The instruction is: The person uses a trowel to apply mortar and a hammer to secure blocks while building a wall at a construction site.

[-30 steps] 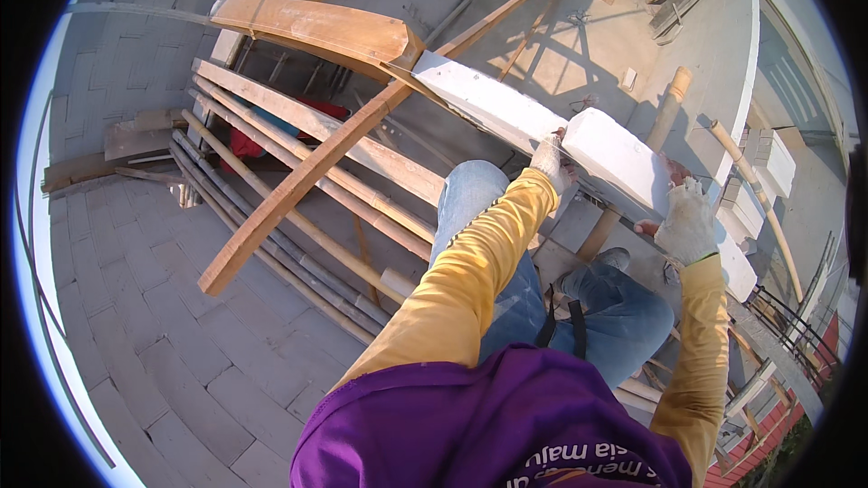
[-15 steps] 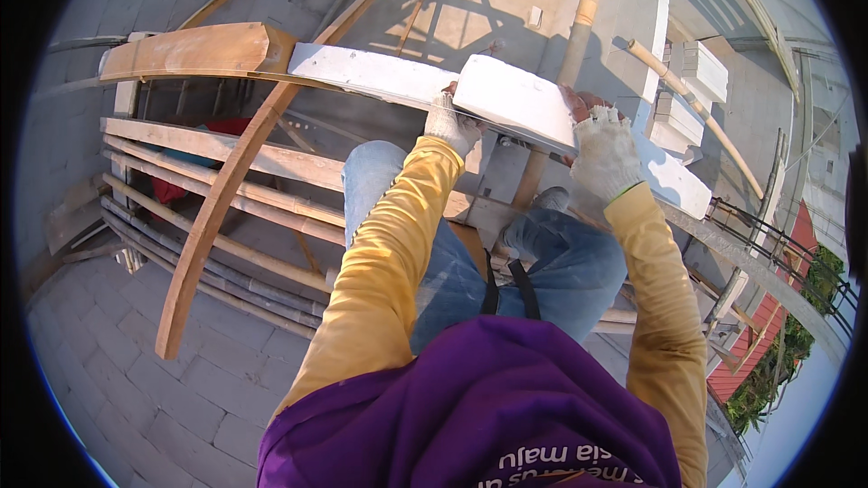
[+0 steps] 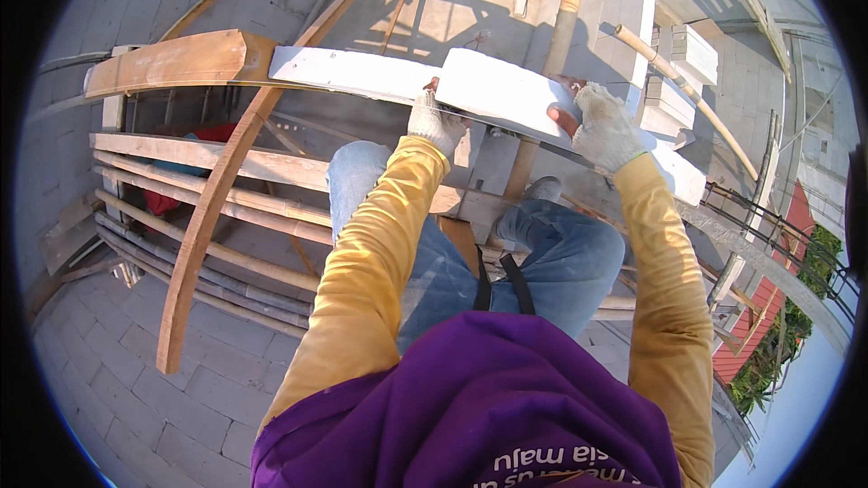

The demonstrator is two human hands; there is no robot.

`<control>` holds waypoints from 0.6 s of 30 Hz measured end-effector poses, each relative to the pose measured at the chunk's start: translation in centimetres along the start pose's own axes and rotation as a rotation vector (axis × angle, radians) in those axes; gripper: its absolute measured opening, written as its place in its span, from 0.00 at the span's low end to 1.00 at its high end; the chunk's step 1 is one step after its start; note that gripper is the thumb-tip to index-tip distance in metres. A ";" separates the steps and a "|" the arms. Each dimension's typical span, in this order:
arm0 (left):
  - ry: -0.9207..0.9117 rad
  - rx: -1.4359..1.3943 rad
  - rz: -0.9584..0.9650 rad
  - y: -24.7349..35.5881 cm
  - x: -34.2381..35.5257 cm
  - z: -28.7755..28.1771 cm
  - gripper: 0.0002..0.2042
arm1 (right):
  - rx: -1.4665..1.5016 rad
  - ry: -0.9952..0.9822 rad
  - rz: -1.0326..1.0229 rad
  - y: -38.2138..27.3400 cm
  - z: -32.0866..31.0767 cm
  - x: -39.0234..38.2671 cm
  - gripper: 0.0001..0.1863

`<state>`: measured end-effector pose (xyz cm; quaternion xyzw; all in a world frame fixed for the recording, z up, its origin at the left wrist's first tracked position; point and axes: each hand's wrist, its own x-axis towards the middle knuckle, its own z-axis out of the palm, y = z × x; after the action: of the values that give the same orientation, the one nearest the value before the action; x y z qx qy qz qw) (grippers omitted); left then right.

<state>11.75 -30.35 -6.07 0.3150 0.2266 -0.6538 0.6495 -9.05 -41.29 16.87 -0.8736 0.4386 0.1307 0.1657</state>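
A white concrete-like block lies on top of a row of white blocks along a narrow wall. My left hand, in a pale knitted glove with bare fingertips, is closed at its near left corner. At the right end, my right hand, gloved the same way, grips the block with its thumb against the near side. The undersides of both hands' grips are partly hidden. Another white block of the row shows beyond my right wrist.
A curved wooden beam slants down on the left, near bamboo poles. Another timber continues the row leftward. Stacked white blocks and a bamboo pole are at right, with dark rebar at the row's end.
The view has shifted slightly, moving the scene leftward. My right hand has changed its hold: its thumb now shows against the block's near side. The block looks unmoved on the row.
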 end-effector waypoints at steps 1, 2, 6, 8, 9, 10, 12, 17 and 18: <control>-0.005 0.010 0.004 0.1 -0.1 0.0 0.22 | 0.003 0.020 -0.001 -0.2 0.0 0.0 0.36; -0.010 -0.015 0.006 0.0 -0.1 0.1 0.22 | -0.009 0.029 -0.003 -0.1 0.2 0.0 0.36; 0.035 -0.077 0.016 -0.3 -0.8 1.3 0.22 | -0.040 0.055 -0.003 0.7 1.2 0.1 0.37; 0.073 -0.085 0.032 -0.4 -1.0 1.5 0.22 | -0.040 0.046 -0.004 0.7 1.1 0.3 0.38; 0.082 -0.085 0.040 -0.4 -1.1 1.7 0.21 | -0.036 0.032 -0.002 0.7 0.8 0.4 0.37; 0.092 -0.084 0.047 -0.4 -1.2 1.9 0.21 | -0.033 0.018 0.001 0.6 0.7 0.4 0.37; 0.103 -0.137 0.041 -0.4 -1.4 2.4 0.15 | -0.025 0.054 -0.003 0.8 1.0 0.4 0.35; 0.071 -0.199 0.041 -0.1 -2.6 3.4 0.14 | -0.012 0.162 -0.041 1.1 2.3 0.3 0.33; 0.115 -0.197 0.048 -0.4 -2.6 3.6 0.14 | -0.025 0.129 -0.024 1.7 2.4 0.3 0.34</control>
<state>10.78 -31.06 -1.74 0.2919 0.3189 -0.5936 0.6787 -10.49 -41.49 14.29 -0.8874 0.4362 0.0774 0.1277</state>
